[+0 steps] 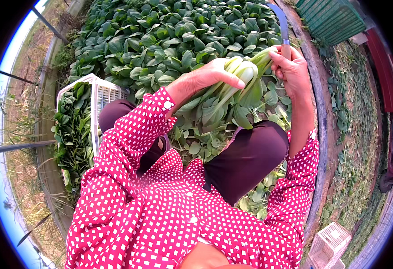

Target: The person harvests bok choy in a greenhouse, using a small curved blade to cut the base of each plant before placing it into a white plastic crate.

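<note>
My left hand [216, 74] is closed around a bunch of leafy greens with pale stalks [247, 74], its thumb across the stalks and the leaves hanging down toward my knees. My right hand [289, 64] holds the wooden handle of a curved knife [281, 22], blade pointing up and away from me. Between the thumb and fingers of that same hand are the ends of some outer stalks, pulled out to the right of the bunch. The palm side of my left hand is hidden by the stalks.
Dense growing greens [183, 37] fill the bed ahead. A white plastic crate [95, 111] packed with greens stands at my left. Loose leaves [199, 144] lie between my legs. A dark edging [321, 134] runs along the right, with a green crate [331, 20] and white crates [331, 240] beyond it.
</note>
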